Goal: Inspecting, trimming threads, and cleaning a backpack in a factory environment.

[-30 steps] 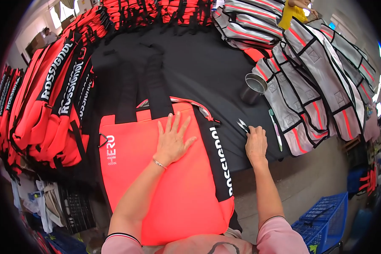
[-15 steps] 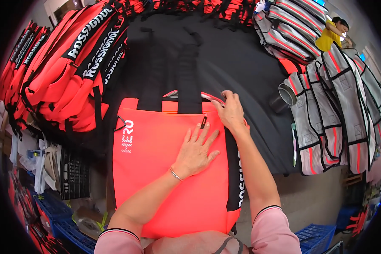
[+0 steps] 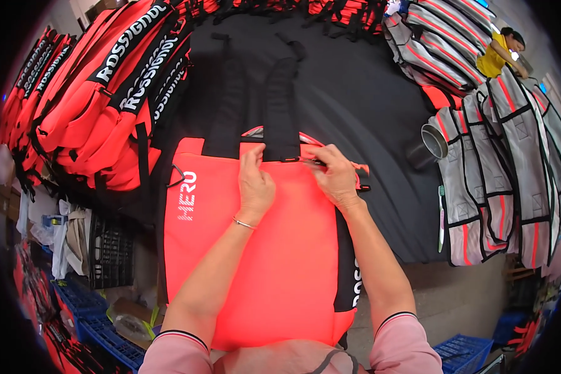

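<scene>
A bright red-orange backpack [image 3: 262,249] with black side panels lies flat before me, its two black shoulder straps [image 3: 282,106] stretched away over the dark cloth. At its top edge, my left hand [image 3: 255,187] has its fingers pressed together beside a strap base; whatever is in them is hidden. My right hand [image 3: 338,177] pinches the backpack's top seam near the right corner, close to a small black zip pull [image 3: 290,160]. Between the strap bases the top opening shows a grey lining. A red tab with a black end [image 3: 363,177] sticks out past the right hand.
Stacked red backpacks [image 3: 100,106] rise at the left. Grey padded panels with red stripes [image 3: 480,181] hang over the right edge beside a grey tube [image 3: 434,142] and a toothbrush [image 3: 441,218]. Blue crates [image 3: 461,355] stand below. A person in yellow [image 3: 495,56] works far right.
My left hand has gone from lying flat on the backpack's front to its top edge, fingers drawn together. The right hand has shifted slightly down and closed. The zip pull now lies along the seam.
</scene>
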`<state>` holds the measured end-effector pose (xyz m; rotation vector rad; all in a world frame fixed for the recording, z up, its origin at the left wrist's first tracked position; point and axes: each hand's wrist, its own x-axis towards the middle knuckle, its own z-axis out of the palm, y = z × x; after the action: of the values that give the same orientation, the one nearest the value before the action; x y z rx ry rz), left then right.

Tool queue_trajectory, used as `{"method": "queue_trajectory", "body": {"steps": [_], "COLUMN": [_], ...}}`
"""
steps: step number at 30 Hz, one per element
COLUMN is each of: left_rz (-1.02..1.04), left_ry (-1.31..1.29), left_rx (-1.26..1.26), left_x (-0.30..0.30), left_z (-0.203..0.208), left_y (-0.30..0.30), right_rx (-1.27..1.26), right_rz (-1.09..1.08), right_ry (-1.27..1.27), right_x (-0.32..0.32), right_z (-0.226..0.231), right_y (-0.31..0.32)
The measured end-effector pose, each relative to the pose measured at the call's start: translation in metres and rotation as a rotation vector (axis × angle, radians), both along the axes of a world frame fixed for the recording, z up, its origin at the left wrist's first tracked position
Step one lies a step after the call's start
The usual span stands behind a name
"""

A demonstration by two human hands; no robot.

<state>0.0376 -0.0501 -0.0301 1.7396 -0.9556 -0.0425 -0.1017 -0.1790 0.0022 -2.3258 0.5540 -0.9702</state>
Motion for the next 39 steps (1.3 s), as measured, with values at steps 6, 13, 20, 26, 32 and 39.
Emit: {"method": "queue_trajectory", "body": {"steps": [6,13,20,26,32,39], "left_rz": [0.046,0.032,-0.062,-0.109,-0.134,-0.116], "left_ry": [0.372,0.113,-0.365,-0.506,-0.717,-0.808], "left_rx": [-0.235,-0.045,0.230,0.258,0.264,0.303], "left_x": [0.011,-0.001,-0.018,-0.022,-0.042,-0.054], "left_z": [-0.011,0.003,0.013,0.016,0.022,0.018], "left_y": [-0.002,0.003,0.003,0.001,0.025,0.031], "right_rx": [0.032,0.351,0.485,0.643,0.578,0.040], "right_rz": [0.073,0.186,0.299,0.197,0.170,-0.249], "right_ry": [0.314,0.066,0.437,0.224,0.270,0.427], "right_x": [0.019,0.026,-0.011,-0.031,-0.038,-0.003], "right_z": [0.008,0.013,0.066,0.040,0.036,0.034], "right_y": [0.003,-0.009,-0.051,-0.054,-0.048,-0.005]}}
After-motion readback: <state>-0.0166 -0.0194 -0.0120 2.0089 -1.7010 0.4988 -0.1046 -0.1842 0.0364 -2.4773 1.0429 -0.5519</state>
